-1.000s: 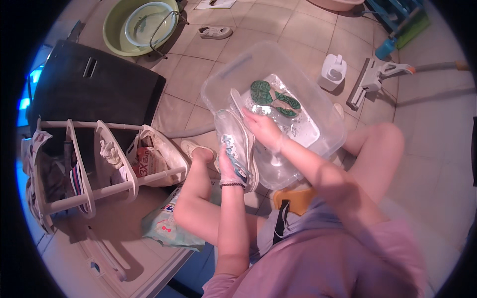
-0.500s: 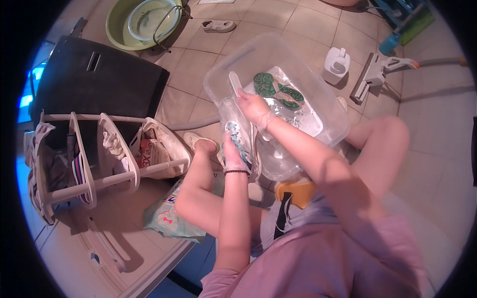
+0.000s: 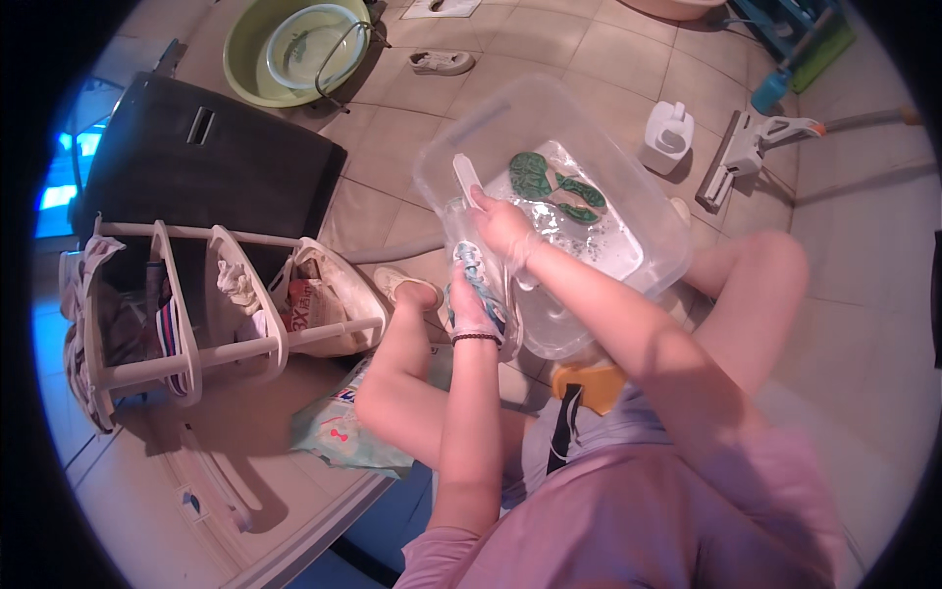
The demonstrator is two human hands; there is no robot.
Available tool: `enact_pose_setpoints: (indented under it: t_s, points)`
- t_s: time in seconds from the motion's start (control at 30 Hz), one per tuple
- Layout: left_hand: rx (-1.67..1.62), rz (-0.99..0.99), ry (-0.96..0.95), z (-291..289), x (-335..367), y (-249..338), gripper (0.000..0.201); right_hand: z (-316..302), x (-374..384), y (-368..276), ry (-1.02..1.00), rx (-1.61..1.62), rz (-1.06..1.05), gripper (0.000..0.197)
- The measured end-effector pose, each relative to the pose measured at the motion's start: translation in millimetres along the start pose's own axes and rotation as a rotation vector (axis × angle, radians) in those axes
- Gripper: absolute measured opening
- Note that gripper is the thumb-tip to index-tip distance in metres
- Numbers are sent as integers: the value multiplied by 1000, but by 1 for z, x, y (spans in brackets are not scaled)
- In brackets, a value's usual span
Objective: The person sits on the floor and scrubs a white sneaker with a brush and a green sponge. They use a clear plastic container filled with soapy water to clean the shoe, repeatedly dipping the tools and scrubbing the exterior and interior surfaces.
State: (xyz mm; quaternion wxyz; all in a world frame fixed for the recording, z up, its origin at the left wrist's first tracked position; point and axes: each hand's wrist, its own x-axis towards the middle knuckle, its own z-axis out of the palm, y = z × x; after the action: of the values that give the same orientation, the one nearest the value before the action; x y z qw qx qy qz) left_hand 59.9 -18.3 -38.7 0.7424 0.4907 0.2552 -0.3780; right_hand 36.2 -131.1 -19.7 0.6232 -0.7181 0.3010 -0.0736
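My left hand [image 3: 473, 306], in a thin clear glove, grips a white sneaker [image 3: 469, 255] with light blue laces over the near left side of a clear plastic tub [image 3: 628, 162]. Over the same side, my right hand [image 3: 502, 230], also gloved, is closed round a white scrubbing brush [image 3: 463, 175]. The brush is just beyond the sneaker's toe; whether its bristles touch the shoe is hidden. In the tub's sudsy water lies a shoe with a green patterned sole [image 3: 531, 176] facing up.
A white jug [image 3: 667, 137] and a flat mop head [image 3: 734, 162] stand right of the tub. Another sneaker [image 3: 442, 63] and a green basin [image 3: 245, 79] are farther off. At left are a slatted rack [image 3: 235, 350] with cloths and a dark panel [image 3: 226, 167].
The whole view has shifted slightly. The brush in my right hand has turned a little, so its bristles show less. My left hand keeps its hold on the sneaker.
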Motion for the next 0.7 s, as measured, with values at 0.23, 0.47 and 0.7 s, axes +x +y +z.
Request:
enact_pose_setpoints:
  t_s: [0.23, 0.47, 0.7]
  points:
    - [-3, 28, -8, -19, -1, 5, 45, 18, -173, 43, -93, 212, -80, 47]
    - [-142, 7, -60, -10, -3, 7, 43, 0, -56, 18, -80, -5, 84, 46]
    - [-146, 50, -103, -26, 5, 12, 45, 30, -170, 62, -80, 371, 73, 45]
